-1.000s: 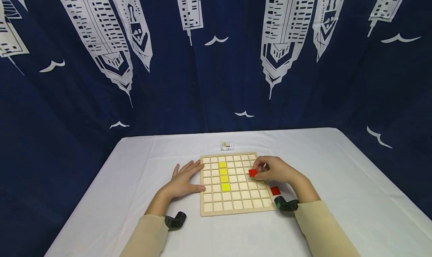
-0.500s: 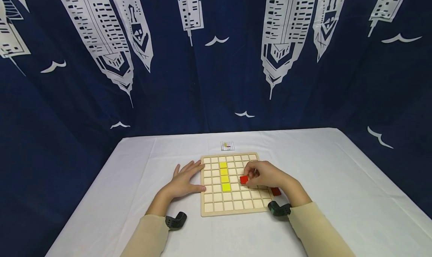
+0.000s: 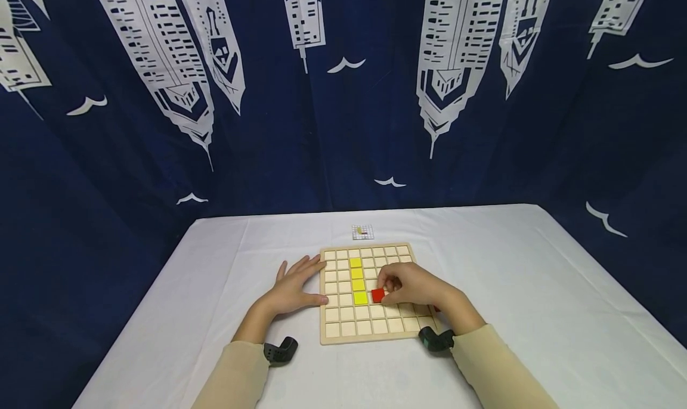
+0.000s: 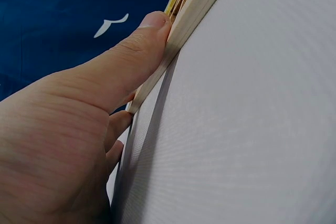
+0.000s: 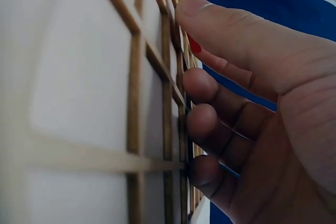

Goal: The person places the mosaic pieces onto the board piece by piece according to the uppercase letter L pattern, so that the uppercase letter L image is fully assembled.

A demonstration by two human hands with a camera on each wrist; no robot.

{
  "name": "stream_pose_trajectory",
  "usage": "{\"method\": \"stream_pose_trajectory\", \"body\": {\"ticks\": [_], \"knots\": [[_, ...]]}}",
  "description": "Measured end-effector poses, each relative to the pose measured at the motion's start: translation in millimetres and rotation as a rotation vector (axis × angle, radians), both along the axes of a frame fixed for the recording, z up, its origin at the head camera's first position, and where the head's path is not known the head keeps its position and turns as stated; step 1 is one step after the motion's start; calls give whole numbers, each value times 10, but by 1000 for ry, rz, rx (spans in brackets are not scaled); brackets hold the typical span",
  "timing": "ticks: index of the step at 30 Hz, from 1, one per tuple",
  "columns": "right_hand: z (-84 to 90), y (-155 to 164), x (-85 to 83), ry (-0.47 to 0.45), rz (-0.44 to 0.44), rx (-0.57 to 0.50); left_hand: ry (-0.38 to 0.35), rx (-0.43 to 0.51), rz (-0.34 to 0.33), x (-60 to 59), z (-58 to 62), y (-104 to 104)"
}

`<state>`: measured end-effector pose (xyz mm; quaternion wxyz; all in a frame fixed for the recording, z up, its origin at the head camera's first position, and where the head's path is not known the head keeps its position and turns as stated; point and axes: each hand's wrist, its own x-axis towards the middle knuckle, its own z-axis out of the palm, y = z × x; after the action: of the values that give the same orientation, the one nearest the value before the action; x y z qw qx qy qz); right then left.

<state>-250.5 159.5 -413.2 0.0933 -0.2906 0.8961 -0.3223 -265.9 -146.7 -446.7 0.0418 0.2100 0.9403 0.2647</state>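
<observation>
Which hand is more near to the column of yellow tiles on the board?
The right hand: it holds a red tile just beside the lowest of the yellow tiles. The left hand rests against the wooden board at its left edge, farther away.

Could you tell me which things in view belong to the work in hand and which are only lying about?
In hand:
- red tile, pinched by the right hand
- wooden grid board, steadied at its edge by the left hand
- yellow tiles in a column on the board

Lying about:
- small pattern card beyond the board
- white tablecloth
- blue curtain
</observation>
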Motion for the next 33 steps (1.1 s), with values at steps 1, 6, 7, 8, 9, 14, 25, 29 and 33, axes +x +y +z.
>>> {"method": "stream_pose_trajectory", "body": {"ticks": [1,6,7,8,9,14,25,29,33], "knots": [[-3,-12,4,7,-2,7,1,0,0,-1,1,0],[-34,-52,13,39,-17,33,1,-1,1,6,3,1],[-39,-56,15,42,-20,37,0,1,0,6,2,1],[-44,-58,15,44,-22,39,-1,2,-1,8,1,1],[-45,-60,16,44,-25,44,-2,2,-2,9,-1,0],[-49,-68,9,45,-30,47,3,2,-1,7,-2,-5],[-13,-40,-1,37,-20,21,5,9,1,1,4,-10],[0,-27,-8,33,-24,17,6,7,3,2,4,-8],[10,1,-3,25,-22,7,5,10,-3,2,-6,-2]]}}
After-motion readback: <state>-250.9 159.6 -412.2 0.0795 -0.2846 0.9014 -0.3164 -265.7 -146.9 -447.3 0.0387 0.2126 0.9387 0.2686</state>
